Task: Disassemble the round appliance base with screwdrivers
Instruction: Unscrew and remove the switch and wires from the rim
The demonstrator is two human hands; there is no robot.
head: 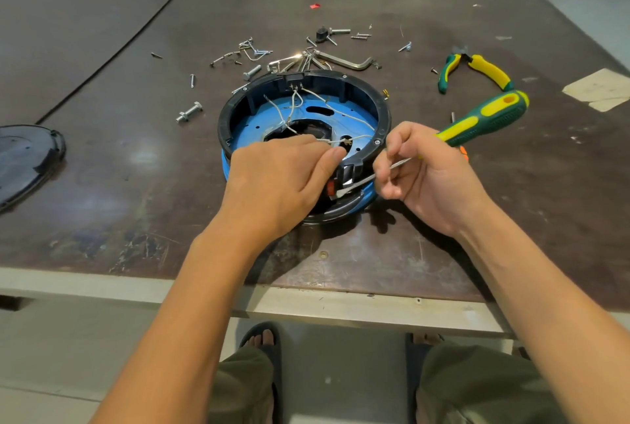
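Pale floor [68, 355], scuffed brown table [136, 202]

One round appliance base [384, 110] near the front edge of the tabletop [136, 168]. Several white wires [293, 106] inside it, number unclear. One screwdriver [484, 118], green and yellow. One pair of pliers [477, 70] towards the right edge. One hex key [344, 60] and two large bolts [189, 112] behind and left of the base. One small black part [322, 34] further back. One dark round cover [27, 161] at the left edge. One red scrap [314, 6] towards the back edge. Two paper pieces [600, 87] at the right edge. Loose screws [259, 52], too many to count. Two hands: left hand [276, 185], right hand [433, 181].
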